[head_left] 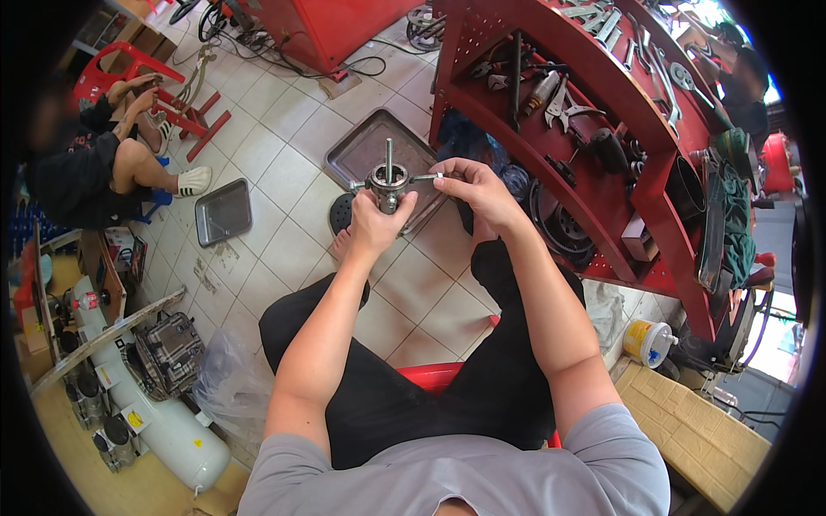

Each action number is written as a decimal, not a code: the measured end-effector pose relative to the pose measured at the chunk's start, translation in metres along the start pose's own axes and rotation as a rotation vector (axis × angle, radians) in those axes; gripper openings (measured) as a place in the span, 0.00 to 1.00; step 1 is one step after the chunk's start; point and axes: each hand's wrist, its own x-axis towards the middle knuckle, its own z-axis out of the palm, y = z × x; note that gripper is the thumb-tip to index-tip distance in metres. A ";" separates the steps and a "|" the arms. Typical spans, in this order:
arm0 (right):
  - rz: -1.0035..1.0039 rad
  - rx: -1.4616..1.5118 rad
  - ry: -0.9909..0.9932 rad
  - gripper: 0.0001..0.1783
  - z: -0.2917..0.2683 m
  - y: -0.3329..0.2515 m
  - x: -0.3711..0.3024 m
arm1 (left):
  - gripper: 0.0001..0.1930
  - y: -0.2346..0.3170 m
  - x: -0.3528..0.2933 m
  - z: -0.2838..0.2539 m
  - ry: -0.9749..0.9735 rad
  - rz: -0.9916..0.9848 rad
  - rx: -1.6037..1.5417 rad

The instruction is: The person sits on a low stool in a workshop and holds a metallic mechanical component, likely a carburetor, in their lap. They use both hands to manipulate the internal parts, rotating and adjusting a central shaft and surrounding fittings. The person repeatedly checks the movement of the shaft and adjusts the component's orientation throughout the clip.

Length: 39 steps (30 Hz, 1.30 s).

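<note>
My left hand [379,225] is closed around the lower part of a ring-shaped metal puller-like tool [377,179]. A long threaded rod [389,153] stands upright out of its middle, and a shorter bolt sticks out on its left side. On the right side, my right hand [475,187] pinches the outer end of a side bolt [424,177] between thumb and fingers. The bolt's inner end meets the ring; how deep it sits I cannot tell. Below and beyond the tool, a dark metal tray [351,148] lies on the tiled floor.
A red workbench [551,168] with wrenches and pliers curves along my right. A second, smaller tray [224,213] lies on the floor to the left. Another person [95,159] sits at the far left. A white tank [159,430] and plastic bag [231,383] are near my left.
</note>
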 end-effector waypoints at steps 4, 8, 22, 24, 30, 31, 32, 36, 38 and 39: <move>0.210 -0.116 -0.020 0.19 -0.008 0.000 0.004 | 0.11 0.002 0.000 0.001 0.000 0.006 0.000; 0.225 -0.141 -0.082 0.22 -0.014 0.009 0.006 | 0.11 0.003 -0.001 0.000 -0.008 0.005 -0.005; -0.212 -0.502 0.106 0.17 0.000 0.002 0.000 | 0.15 -0.004 0.000 0.007 -0.018 -0.235 -0.254; -0.201 -0.501 0.134 0.21 0.003 0.002 -0.001 | 0.14 -0.006 0.000 0.007 -0.011 -0.207 -0.218; 0.070 -0.264 0.017 0.27 -0.007 0.025 0.008 | 0.14 -0.012 0.000 0.007 -0.037 -0.121 -0.084; 0.073 -0.256 -0.010 0.25 -0.008 0.025 0.009 | 0.14 -0.012 0.000 0.006 -0.041 -0.143 -0.081; 0.077 -0.247 -0.038 0.22 -0.010 0.024 0.010 | 0.15 -0.011 0.000 0.006 -0.045 -0.165 -0.078; 0.084 -0.257 -0.089 0.16 -0.009 0.005 0.004 | 0.15 -0.010 0.001 0.005 -0.044 -0.181 -0.124; 0.039 -0.234 -0.074 0.15 -0.010 0.010 0.005 | 0.14 -0.012 0.001 0.006 -0.034 -0.170 -0.154; 0.017 -0.223 -0.066 0.15 -0.010 0.012 0.005 | 0.14 -0.013 0.001 0.007 -0.036 -0.169 -0.151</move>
